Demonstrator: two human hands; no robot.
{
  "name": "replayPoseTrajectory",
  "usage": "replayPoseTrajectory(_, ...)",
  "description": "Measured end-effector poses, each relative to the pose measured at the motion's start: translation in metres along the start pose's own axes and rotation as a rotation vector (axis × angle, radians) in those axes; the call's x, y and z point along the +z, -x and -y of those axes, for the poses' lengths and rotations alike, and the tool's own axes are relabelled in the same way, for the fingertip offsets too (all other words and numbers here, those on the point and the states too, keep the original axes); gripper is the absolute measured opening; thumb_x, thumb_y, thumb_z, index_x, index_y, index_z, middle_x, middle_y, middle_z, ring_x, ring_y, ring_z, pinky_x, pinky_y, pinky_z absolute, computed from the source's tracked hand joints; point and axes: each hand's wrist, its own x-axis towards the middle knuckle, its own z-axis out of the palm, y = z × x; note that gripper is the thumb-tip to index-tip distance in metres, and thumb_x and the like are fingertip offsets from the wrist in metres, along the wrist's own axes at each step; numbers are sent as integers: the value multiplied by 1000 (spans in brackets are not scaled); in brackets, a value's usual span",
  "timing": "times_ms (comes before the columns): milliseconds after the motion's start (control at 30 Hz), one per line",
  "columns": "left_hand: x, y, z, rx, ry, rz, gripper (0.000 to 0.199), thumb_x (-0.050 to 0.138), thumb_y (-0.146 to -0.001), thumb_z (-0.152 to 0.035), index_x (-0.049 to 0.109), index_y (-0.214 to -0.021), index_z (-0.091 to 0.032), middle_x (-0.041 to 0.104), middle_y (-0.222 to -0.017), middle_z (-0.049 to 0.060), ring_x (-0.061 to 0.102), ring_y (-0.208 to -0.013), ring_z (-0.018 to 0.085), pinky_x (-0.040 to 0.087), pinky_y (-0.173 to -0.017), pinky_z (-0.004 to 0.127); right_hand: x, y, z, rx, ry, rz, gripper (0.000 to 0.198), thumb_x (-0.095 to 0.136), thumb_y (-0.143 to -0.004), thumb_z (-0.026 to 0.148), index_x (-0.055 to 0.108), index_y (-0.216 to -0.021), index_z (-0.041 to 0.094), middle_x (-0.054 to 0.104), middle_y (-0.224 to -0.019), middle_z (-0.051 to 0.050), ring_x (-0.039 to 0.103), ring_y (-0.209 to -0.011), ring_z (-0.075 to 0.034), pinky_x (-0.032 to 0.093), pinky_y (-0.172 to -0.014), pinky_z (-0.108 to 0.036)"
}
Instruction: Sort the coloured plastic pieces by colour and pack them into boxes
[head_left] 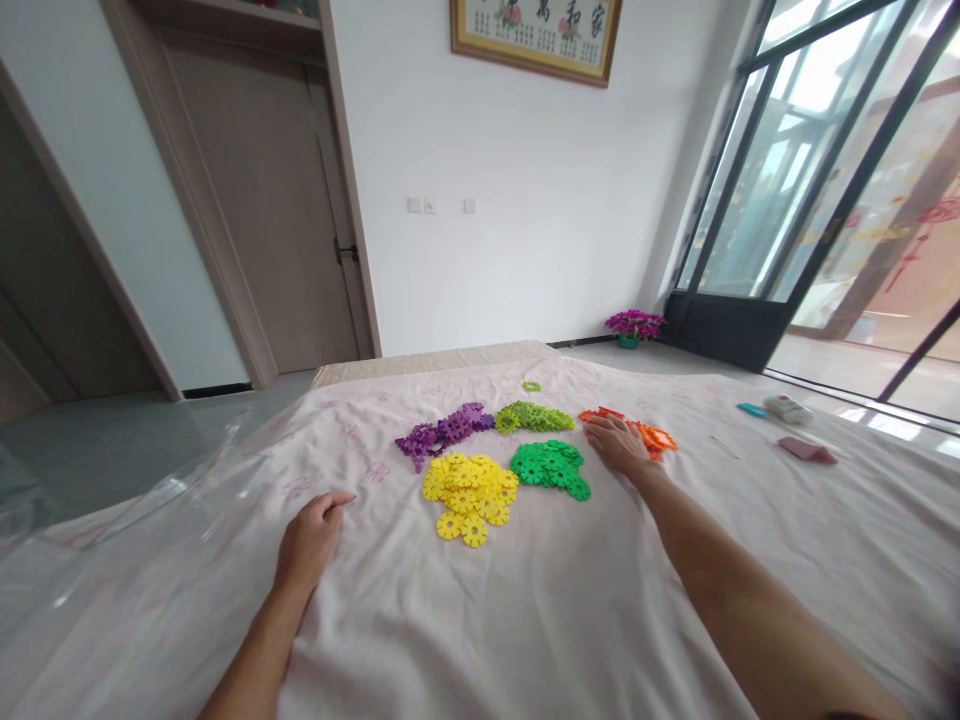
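My right hand [616, 445] lies flat, fingers stretched, over the left part of a pile of orange interlocking plastic pieces [658, 438], covering some of them. Left of the yellow disc pile, my left hand [313, 530] rests on the sheet with its index finger extended and nothing visible in it; its other fingers are partly hidden. Notched yellow discs [470, 488] are heaped nearest me. Beside them sit green discs [551, 466]. Behind these are a light-green pile [536, 417] and a spread of purple pieces [450, 428]. A single light-green piece [532, 386] lies farther back.
A pale, wrinkled sheet [420, 620] covers the surface. Clear plastic [150, 505] lies at the left. Toward the right are a pink folded item [807, 449], a white object [788, 409], a blue item [752, 410] and a thin stick [724, 448].
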Motion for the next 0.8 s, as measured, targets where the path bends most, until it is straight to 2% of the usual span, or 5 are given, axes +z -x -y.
replayPoseTrajectory(167, -2, 1, -3, -5, -20, -3, 32, 44, -83, -28, 71, -101, -25, 72, -113, 0, 64, -105, 19, 45, -92, 27, -8, -5, 25, -44, -61, -31, 42, 36, -96, 40, 60, -130, 33, 45, -148, -3, 30, -139, -32, 26, -108, -58)
replayPoseTrajectory(267, -2, 2, -5, 4, -17, -1, 32, 44, -83, -27, 71, -101, -24, 72, -112, 1, 64, -104, 19, 45, -92, 27, -19, 11, 66, -337, -223, -47, 42, 41, -94, 37, 58, -132, 36, 50, -145, 2, 32, -139, -27, 28, -112, -48)
replayPoseTrajectory(400, -3, 3, -5, 3, -2, -1, 32, 45, -83, -27, 71, -100, -24, 72, -112, 1, 64, -103, 19, 46, -91, 27, -31, 39, 115, -678, -259, 114, 55, 56, -78, 27, 57, -132, 39, 46, -148, 5, 29, -141, -28, 19, -115, -50)
replayPoseTrajectory(533, -4, 3, -5, 12, -2, -6, 32, 45, -82, -26, 72, -100, -24, 73, -109, 1, 65, -99, 19, 47, -88, 26, -36, 53, 132, -709, -260, 196, 52, 54, -80, 28, 58, -131, 35, 51, -144, 0, 39, -135, -27, 22, -113, -48)
replayPoseTrajectory(800, -2, 2, -4, 30, -21, 2, 33, 43, -83, -25, 71, -101, -24, 72, -112, 2, 64, -104, 19, 46, -90, 27, -39, 55, 122, -606, -181, 121, 50, 50, -80, 25, 60, -129, 28, 53, -140, -7, 43, -130, -26, 23, -111, -45)
